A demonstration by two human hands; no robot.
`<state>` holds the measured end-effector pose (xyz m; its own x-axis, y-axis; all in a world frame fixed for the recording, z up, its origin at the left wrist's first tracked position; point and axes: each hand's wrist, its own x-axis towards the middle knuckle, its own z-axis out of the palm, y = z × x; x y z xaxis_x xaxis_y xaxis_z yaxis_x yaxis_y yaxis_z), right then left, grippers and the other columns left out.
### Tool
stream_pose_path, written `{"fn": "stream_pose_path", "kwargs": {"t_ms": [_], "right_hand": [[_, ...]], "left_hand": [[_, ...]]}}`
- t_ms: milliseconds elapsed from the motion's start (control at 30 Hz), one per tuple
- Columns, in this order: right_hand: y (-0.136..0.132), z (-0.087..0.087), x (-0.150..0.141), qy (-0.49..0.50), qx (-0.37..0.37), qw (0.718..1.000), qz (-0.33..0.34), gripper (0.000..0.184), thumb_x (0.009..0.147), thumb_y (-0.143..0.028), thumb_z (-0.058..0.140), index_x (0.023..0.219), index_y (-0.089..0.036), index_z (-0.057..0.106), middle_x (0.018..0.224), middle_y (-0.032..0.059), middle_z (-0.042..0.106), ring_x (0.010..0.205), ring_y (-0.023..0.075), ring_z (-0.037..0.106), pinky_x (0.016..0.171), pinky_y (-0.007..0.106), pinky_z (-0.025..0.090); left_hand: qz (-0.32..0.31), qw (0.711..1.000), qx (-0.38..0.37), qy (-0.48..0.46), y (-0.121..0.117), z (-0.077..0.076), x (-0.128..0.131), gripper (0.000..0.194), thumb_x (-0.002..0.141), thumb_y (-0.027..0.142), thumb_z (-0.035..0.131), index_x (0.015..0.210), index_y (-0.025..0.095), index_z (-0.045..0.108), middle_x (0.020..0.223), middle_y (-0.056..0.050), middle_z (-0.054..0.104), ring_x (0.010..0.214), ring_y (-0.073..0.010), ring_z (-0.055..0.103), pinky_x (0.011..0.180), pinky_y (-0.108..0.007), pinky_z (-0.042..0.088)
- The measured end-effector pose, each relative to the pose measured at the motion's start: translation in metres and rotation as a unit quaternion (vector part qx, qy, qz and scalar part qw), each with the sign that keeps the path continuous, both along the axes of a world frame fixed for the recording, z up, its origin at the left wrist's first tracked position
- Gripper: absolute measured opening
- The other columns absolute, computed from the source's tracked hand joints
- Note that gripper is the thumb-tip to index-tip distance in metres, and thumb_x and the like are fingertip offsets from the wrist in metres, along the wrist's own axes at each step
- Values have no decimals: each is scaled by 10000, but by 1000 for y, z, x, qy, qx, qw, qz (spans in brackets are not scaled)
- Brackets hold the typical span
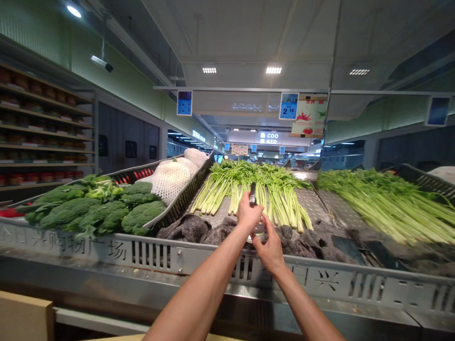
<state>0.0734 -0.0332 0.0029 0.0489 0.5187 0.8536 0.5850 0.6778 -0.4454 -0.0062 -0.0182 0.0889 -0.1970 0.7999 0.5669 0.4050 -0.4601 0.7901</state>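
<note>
My left hand (pixel 250 211) is closed around a small object with a black upper end (pixel 252 194) and what looks like a clear, pale lower part. Its exact kind is mostly hidden by my fingers. Just below and to the right, my right hand (pixel 270 248) curls its thumb and fingers about the clear lower part. Behind both hands lie bunches of celery (pixel 245 187), leaves pointing away, on a dimpled metal display surface (pixel 222 219). Crumpled dark grey cloth (pixel 194 228) runs along the front, under and beside my hands.
Broccoli (pixel 106 213) and produce in white foam nets (pixel 171 179) fill the left side, behind a black crate wall (pixel 192 189). A grey slotted rail (pixel 156 253) edges the stand. At right, a mirror (pixel 384 199) reflects the celery. Jar shelves (pixel 46 128) stand far left.
</note>
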Motion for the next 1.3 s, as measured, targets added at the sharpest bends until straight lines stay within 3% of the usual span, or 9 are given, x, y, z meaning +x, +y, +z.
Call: {"fn": "stream_pose_path", "kwargs": {"t_ms": [333,700,1300], "right_hand": [[3,1,-2,3,13,1000,-1,606,668,-320,503,1215,-171,291,1163,112,457,1060,216,436,869,403,360],[-1,3,-15,-1,5,1000,10,591,668,-292,498,1209,-142,311,1169,111,456,1066,209,430,889,376,353],[3,7,-35,0,6,1000,26,589,667,-295,502,1204,-133,322,1181,125,446,1080,222,417,890,397,346]], "left_hand": [[3,1000,11,13,-1,3,-2,350,577,191,511,922,239,475,707,31,537,609,-110,471,537,-209,324],[14,999,28,12,5,-4,-15,282,570,205,496,850,226,468,634,46,483,542,-92,424,501,-197,301],[54,997,31,39,4,2,-35,266,571,189,491,836,208,480,624,38,495,563,-102,443,520,-207,312]]}}
